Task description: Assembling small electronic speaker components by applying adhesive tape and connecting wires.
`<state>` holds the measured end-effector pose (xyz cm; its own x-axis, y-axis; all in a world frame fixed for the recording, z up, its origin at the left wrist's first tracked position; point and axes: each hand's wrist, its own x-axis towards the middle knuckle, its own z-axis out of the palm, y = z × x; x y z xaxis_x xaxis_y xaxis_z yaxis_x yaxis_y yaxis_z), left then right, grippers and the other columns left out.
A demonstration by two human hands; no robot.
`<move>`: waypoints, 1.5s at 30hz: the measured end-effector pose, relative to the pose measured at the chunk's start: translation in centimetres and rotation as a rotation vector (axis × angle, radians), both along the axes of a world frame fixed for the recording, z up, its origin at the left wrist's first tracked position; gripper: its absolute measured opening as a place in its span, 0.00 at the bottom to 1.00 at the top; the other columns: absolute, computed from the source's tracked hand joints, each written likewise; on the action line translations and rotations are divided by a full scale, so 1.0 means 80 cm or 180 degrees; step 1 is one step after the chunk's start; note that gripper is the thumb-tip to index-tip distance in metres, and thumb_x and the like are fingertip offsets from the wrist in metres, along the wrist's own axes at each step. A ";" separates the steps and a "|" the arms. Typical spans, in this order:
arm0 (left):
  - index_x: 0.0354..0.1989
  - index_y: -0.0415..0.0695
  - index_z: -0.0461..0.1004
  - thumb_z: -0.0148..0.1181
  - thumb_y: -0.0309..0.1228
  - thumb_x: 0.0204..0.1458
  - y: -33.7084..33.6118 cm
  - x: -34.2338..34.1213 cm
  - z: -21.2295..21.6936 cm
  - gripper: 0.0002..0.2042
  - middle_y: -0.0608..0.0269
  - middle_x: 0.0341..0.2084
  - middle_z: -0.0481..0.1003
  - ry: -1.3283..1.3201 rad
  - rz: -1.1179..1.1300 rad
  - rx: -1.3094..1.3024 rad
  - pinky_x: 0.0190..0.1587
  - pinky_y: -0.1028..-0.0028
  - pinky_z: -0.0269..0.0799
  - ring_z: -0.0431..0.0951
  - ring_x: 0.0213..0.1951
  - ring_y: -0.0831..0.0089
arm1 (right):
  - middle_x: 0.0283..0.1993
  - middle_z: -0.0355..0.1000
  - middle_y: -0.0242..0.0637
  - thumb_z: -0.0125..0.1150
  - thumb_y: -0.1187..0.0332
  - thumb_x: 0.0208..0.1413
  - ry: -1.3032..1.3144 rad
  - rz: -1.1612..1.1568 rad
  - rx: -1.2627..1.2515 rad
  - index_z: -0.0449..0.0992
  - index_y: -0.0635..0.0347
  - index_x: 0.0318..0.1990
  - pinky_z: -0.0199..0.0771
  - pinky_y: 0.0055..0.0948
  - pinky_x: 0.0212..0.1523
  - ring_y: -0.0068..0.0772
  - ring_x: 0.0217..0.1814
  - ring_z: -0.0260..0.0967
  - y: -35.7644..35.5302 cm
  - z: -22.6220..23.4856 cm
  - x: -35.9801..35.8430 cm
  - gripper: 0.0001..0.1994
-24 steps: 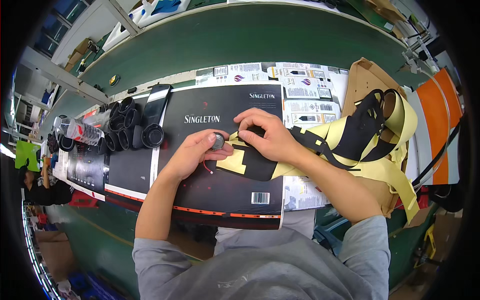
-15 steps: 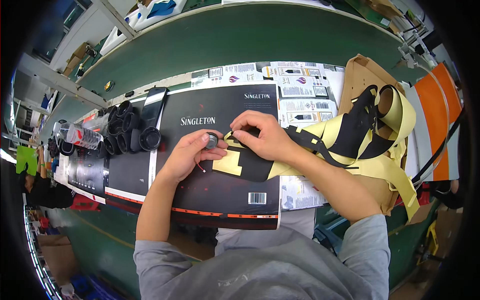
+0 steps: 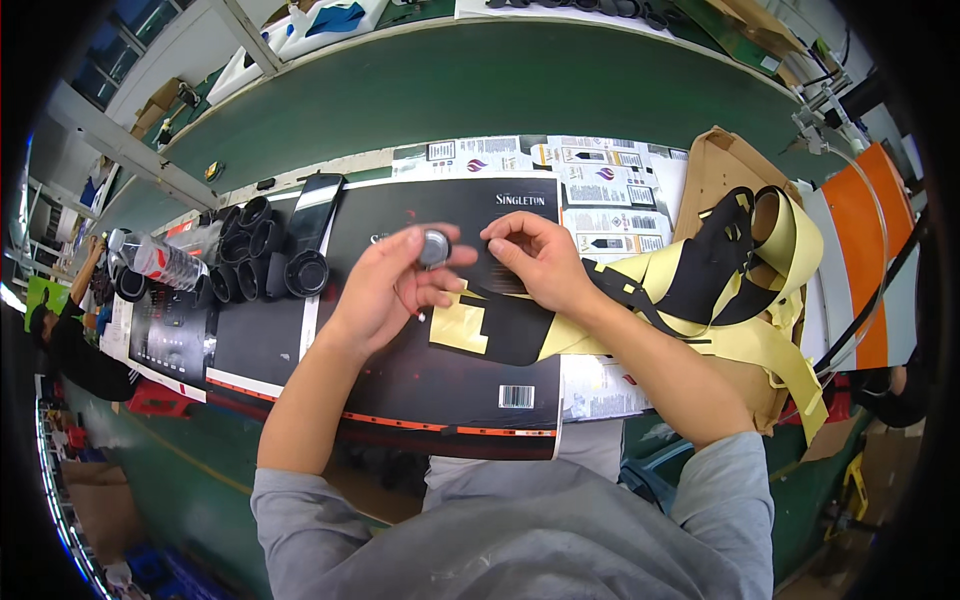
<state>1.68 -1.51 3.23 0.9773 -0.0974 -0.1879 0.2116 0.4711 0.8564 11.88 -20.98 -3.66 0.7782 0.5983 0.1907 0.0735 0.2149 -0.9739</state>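
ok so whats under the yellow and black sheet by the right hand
The yellow and black sheet lies on a large black printed card that covers the bench. The right hand pins its upper edge; the card beneath it is hidden.

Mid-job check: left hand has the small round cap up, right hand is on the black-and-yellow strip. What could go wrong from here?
1. The small round cap is pinched only at the fingertips of the left hand, raised off the dark printed sheet; it might slip and roll.
2. The black-and-yellow strip trails from a loose pile at the right; pulling with the right hand could snag or tangle it.
3. The black cups lie close by the left forearm and could be knocked.
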 end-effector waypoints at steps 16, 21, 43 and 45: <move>0.55 0.35 0.67 0.43 0.39 0.67 -0.009 0.041 -0.053 0.19 0.49 0.41 0.77 -0.0017 0.0210 -0.0104 0.38 0.73 0.80 0.80 0.36 0.69 | 0.35 0.71 0.26 0.62 0.76 0.56 0.0398 0.0160 -0.0025 0.73 0.64 0.45 0.68 0.14 0.38 0.10 0.34 0.66 -0.007 0.010 -0.001 0.11; 0.55 0.35 0.68 0.45 0.38 0.67 -0.018 0.035 -0.055 0.18 0.56 0.40 0.76 -0.0016 0.0266 0.0573 0.40 0.75 0.80 0.79 0.37 0.73 | 0.39 0.70 0.28 0.60 0.76 0.58 0.0059 0.0414 -0.0292 0.67 0.61 0.51 0.68 0.17 0.41 0.13 0.39 0.66 -0.006 0.016 -0.007 0.15; 0.57 0.33 0.68 0.49 0.33 0.65 -0.031 0.024 -0.058 0.18 0.55 0.43 0.77 -0.0620 0.0263 0.1586 0.49 0.74 0.78 0.78 0.46 0.72 | 0.24 0.71 0.30 0.65 0.73 0.52 -0.0398 -0.0269 -0.0808 0.71 0.64 0.44 0.62 0.18 0.23 0.13 0.20 0.62 0.003 0.017 -0.017 0.13; 0.57 0.34 0.68 0.51 0.33 0.65 -0.032 0.023 -0.056 0.18 0.55 0.44 0.77 -0.0697 0.0318 0.1544 0.48 0.74 0.78 0.79 0.46 0.71 | 0.23 0.70 0.28 0.66 0.72 0.52 -0.0362 -0.0219 -0.0571 0.71 0.64 0.43 0.62 0.16 0.23 0.11 0.22 0.61 0.003 0.009 -0.016 0.13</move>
